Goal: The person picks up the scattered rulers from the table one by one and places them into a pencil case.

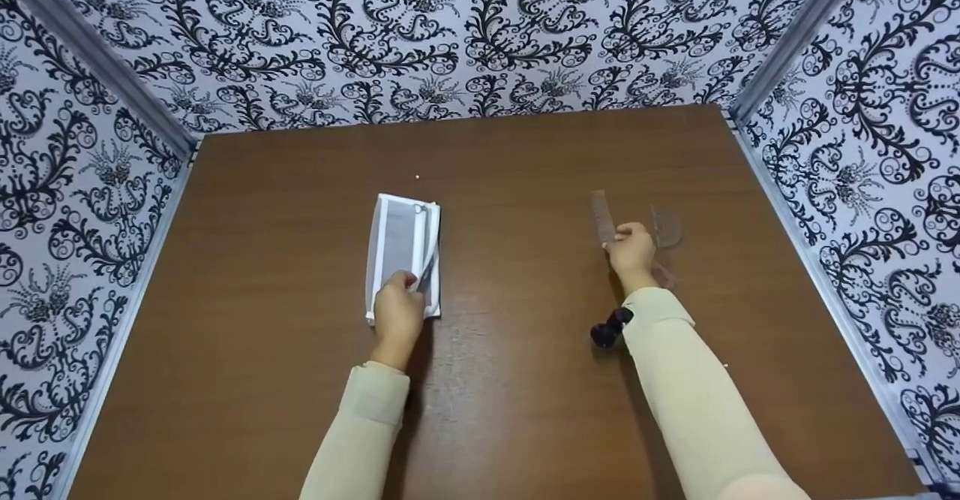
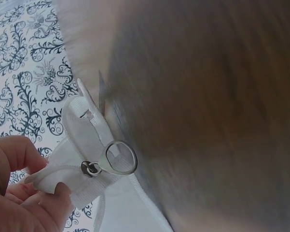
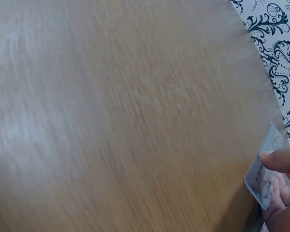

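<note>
My left hand (image 1: 399, 312) pinches the edge of a white-trimmed, see-through zip pouch (image 1: 397, 233), left of the table's middle. Its zip pull (image 2: 119, 157) with a metal ring hangs beside the fingers in the left wrist view. My right hand (image 1: 631, 252) holds a clear plastic ruler (image 1: 602, 215) between thumb and fingers. Printed marks show on the clear ruler (image 3: 261, 179) in the right wrist view. Just right of that hand lies a clear, half-round protractor (image 1: 667, 228). Another clear piece (image 1: 664, 276) is partly hidden behind the hand; its shape is hard to make out.
The brown wooden table (image 1: 510, 380) is bordered by walls with a black-and-white scroll pattern (image 1: 480, 34). A black object (image 1: 611, 327) is at the right sleeve's cuff. A tiny white speck (image 1: 418, 176) lies beyond the pouch.
</note>
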The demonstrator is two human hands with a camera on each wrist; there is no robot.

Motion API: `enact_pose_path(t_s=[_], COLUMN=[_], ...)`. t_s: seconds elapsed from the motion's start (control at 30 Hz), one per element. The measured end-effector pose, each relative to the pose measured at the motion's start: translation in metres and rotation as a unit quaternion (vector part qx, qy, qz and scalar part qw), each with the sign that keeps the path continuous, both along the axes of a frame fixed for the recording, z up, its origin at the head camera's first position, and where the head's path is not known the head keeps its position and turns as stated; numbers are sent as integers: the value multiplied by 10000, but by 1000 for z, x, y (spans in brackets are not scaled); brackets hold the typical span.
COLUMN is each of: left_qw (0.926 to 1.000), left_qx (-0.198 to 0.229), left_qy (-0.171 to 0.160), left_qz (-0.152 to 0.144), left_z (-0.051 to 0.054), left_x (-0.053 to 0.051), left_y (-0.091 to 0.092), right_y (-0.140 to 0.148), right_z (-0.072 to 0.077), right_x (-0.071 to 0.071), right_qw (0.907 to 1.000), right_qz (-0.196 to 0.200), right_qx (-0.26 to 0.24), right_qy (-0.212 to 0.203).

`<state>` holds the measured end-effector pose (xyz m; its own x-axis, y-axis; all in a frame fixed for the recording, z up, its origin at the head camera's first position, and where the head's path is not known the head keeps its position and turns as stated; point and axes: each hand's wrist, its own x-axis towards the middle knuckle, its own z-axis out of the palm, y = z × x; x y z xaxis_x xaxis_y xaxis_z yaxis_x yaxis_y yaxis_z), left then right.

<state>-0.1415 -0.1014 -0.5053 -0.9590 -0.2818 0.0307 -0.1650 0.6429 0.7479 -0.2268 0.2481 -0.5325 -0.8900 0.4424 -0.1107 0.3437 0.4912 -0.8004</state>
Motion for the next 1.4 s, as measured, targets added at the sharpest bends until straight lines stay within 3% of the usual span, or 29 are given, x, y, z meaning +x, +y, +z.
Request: enact_pose_path(t_s=[0.37,0.6,1.07,1.4], left_qw=[10000,9998,9999,9999], left_qx=[50,-166,-31,-20], left_qy=[2,55,-161,-120], left_qz=[-47,33,1,-4], left_z=[-1,-2,-3,-3], left_x=[-1,1,0,0], left_y=[-1,-1,0,0], right_y=[2,-3,-3,-4], right_z=[5,4,5,6], right_x=[-3,-2,1,1], right_qw=[9990,9994,9991,9887], right_qz=[185,138,119,-276], right_qx=[148,-112,-372,-1463], right_qy=[-384,-282,-165,-150])
